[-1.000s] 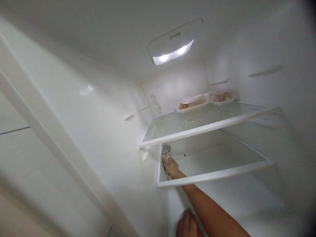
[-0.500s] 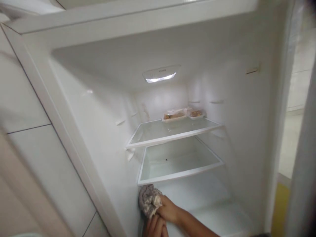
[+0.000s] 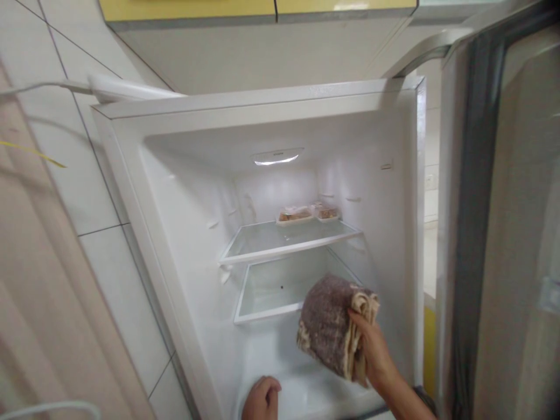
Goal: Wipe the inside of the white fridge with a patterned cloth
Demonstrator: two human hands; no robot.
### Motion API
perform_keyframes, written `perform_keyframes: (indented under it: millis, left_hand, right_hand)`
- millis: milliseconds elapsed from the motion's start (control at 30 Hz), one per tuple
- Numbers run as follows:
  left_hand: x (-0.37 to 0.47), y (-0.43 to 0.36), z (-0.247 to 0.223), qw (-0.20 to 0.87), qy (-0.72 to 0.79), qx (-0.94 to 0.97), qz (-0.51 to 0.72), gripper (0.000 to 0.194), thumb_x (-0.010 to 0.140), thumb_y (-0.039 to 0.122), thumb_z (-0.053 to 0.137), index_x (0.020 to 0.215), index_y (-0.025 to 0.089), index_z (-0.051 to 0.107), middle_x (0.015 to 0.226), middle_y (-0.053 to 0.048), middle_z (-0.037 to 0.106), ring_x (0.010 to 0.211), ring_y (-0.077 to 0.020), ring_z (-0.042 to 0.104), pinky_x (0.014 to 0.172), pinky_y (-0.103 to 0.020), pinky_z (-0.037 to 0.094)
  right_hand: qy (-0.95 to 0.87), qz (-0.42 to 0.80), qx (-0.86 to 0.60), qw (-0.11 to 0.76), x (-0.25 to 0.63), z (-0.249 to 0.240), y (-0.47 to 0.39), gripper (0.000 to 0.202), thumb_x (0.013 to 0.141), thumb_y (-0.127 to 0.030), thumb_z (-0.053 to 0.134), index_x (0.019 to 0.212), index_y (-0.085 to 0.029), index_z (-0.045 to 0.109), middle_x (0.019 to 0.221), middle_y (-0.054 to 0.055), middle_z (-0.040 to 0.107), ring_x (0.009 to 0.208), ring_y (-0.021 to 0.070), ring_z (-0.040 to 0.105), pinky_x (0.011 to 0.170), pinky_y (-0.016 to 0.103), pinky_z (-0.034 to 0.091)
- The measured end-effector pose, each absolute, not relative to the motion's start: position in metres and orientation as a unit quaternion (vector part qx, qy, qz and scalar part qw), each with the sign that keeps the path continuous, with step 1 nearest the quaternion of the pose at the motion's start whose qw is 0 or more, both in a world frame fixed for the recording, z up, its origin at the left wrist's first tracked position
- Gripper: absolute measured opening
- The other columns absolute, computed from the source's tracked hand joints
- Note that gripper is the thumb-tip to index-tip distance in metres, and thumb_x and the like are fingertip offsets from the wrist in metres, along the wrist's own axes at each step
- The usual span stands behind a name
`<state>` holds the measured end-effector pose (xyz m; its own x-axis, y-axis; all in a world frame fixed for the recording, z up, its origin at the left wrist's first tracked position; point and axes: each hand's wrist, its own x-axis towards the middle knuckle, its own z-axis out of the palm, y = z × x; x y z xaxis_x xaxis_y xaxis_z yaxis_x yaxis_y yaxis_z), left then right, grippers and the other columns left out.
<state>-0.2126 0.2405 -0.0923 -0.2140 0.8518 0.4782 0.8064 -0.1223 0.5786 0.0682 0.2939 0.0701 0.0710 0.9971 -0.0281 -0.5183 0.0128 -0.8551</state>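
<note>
My right hand (image 3: pixel 376 350) grips a folded brown-grey cloth (image 3: pixel 328 326) by its edge, thumb on top, in front of the right side of the lower glass shelf (image 3: pixel 262 291). Low in the fridge, at the bottom of the view, my left hand (image 3: pixel 262 398) has its fingers curled in, and nothing shows in it. The fridge (image 3: pixel 188 262) stands open with its light on. Two packs of food (image 3: pixel 296 216) sit at the back of the upper glass shelf (image 3: pixel 289 239).
The open fridge door (image 3: pixel 476 233) fills the right side. Yellow cabinets (image 3: pixel 341 6) hang above the fridge. On the left are a tiled wall (image 3: pixel 94 192) and a pinkish curtain (image 3: pixel 39 280).
My right hand has moved right and up with the cloth, away from the left wall and my left hand. More of the fridge's surroundings and its door now show.
</note>
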Motion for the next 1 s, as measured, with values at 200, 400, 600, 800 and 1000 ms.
perform_keyframes:
  millis: [200, 400, 600, 800, 1000]
  left_hand:
    - [-0.207, 0.235, -0.051, 0.063, 0.673, 0.677, 0.292, 0.031, 0.086, 0.014, 0.036, 0.075, 0.023, 0.064, 0.08, -0.004, 0.07, 0.082, -0.0179, 0.067, 0.08, -0.03, 0.051]
    - [-0.214, 0.236, -0.044, -0.005, 0.686, 0.698, 0.205, 0.04, 0.082, 0.004, 0.034, 0.091, 0.023, 0.068, 0.095, -0.003, 0.073, 0.095, -0.0167, 0.067, 0.091, -0.03, 0.051]
    - [-0.218, 0.238, -0.062, -0.129, 0.686, 0.69, 0.19, 0.039, 0.083, 0.008, 0.041, 0.101, 0.025, 0.072, 0.108, -0.006, 0.076, 0.106, -0.0218, 0.069, 0.098, -0.036, 0.054]
    - [-0.214, 0.239, -0.052, -0.108, 0.711, 0.659, 0.22, 0.035, 0.083, 0.006, 0.042, 0.093, 0.022, 0.072, 0.095, -0.005, 0.074, 0.094, -0.0201, 0.069, 0.088, -0.033, 0.054]
    - [-0.214, 0.236, -0.051, -0.096, 0.718, 0.657, 0.208, 0.038, 0.085, 0.006, 0.038, 0.094, 0.021, 0.072, 0.095, -0.005, 0.074, 0.096, -0.0194, 0.068, 0.092, -0.032, 0.051]
  right_hand:
    - [-0.685, 0.118, -0.489, 0.528, 0.098, 0.113, 0.336, 0.047, 0.087, -0.031, 0.045, 0.129, -0.019, 0.062, 0.136, 0.013, 0.064, 0.13, 0.0294, 0.054, 0.112, 0.046, 0.039]
    - [-0.802, 0.033, -0.555, 0.22, 0.029, 0.118, 0.361, 0.051, 0.085, -0.025, 0.047, 0.135, -0.018, 0.058, 0.145, 0.019, 0.056, 0.135, 0.0384, 0.045, 0.111, 0.064, 0.029]
    - [-0.903, 0.072, -0.389, 0.168, -0.066, 0.127, 0.348, 0.055, 0.087, -0.045, 0.052, 0.14, -0.03, 0.053, 0.152, 0.007, 0.051, 0.141, 0.0304, 0.04, 0.117, 0.059, 0.024]
    - [-0.944, 0.129, -0.274, 0.127, -0.119, 0.137, 0.347, 0.06, 0.089, -0.053, 0.045, 0.144, -0.03, 0.048, 0.158, 0.005, 0.045, 0.147, 0.0322, 0.031, 0.119, 0.07, 0.012]
    - [-0.907, 0.099, -0.376, 0.159, -0.067, 0.122, 0.372, 0.067, 0.087, -0.06, 0.048, 0.148, -0.033, 0.043, 0.163, 0.006, 0.035, 0.15, 0.0355, 0.025, 0.118, 0.07, 0.007]
